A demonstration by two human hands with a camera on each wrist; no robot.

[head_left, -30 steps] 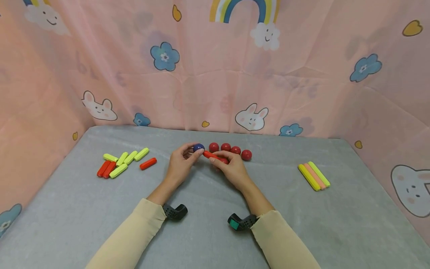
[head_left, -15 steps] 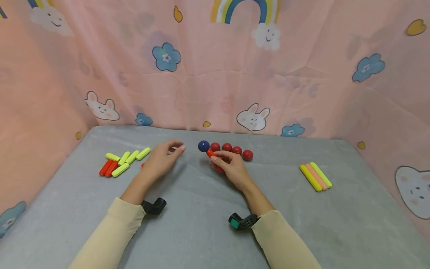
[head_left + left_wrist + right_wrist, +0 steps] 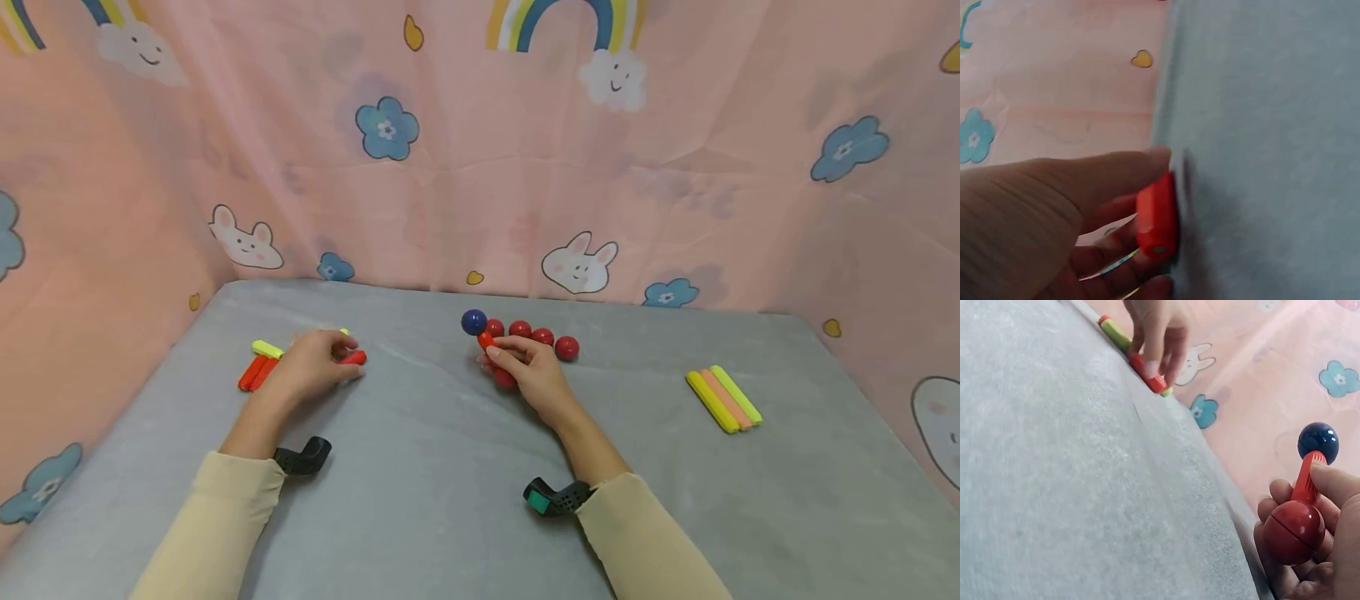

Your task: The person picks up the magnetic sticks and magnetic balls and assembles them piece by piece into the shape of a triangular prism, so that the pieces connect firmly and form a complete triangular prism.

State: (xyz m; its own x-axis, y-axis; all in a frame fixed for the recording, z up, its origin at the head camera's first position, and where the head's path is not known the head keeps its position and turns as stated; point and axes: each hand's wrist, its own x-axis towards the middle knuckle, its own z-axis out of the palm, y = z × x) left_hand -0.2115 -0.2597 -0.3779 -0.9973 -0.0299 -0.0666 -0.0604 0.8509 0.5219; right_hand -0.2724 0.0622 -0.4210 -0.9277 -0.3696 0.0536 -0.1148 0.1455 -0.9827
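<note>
My right hand (image 3: 528,375) pinches a short red rod (image 3: 1307,480) between thumb and fingers. A dark blue ball (image 3: 474,322) is on the rod's far end and a shiny red ball (image 3: 1294,532) on its near end, by the palm. At the left, my left hand (image 3: 311,367) has thumb and fingers around another short red rod (image 3: 1157,215), which lies at the tabletop. Beside and partly under that hand are yellow-green rods (image 3: 267,349) and two more red rods (image 3: 257,372), some of them hidden.
Several loose red balls (image 3: 567,348) lie in a row just behind my right hand. Three longer rods, yellow (image 3: 712,402), pink and yellow-green, lie side by side at the right. A pink patterned curtain (image 3: 450,208) hangs behind the grey tabletop (image 3: 420,483).
My left hand has let go of the blue ball and moved left to the loose red rod, taking hold of it. My right hand keeps its rod with the balls in nearly the same place.
</note>
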